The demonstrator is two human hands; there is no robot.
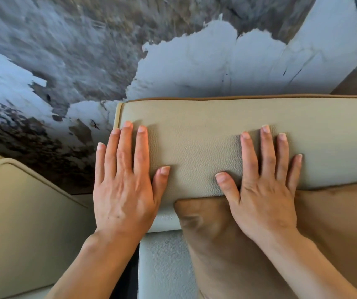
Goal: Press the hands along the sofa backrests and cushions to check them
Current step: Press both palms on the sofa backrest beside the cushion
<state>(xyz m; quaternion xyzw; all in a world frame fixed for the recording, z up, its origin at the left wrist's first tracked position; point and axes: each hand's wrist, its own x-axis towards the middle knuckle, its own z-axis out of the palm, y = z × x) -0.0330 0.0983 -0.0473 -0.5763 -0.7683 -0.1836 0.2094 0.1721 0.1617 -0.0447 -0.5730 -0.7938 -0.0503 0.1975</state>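
Left hand (123, 186) and right hand (264, 190) lie flat on the backrest (194, 137); the right wrist crosses a brown cushion (227, 255).

**Hidden, cropped and blurred portions**

Backrest (205, 126): cut off at the right edge; lower edge covered by both hands and by the brown cushion (227, 244).
Brown cushion: cropped at the bottom and right edges; upper part hidden under the right hand (261, 190).
Left hand (125, 190): palm pressed out of sight; forearm cut off at the bottom edge.
Neighbouring backrest (22, 212): cropped at the left and bottom edges.
Wall mural (65, 50): upper left smeared by blur; subject not determinable.
Gap between sofa sections (133, 277): dark, contents not discernible.
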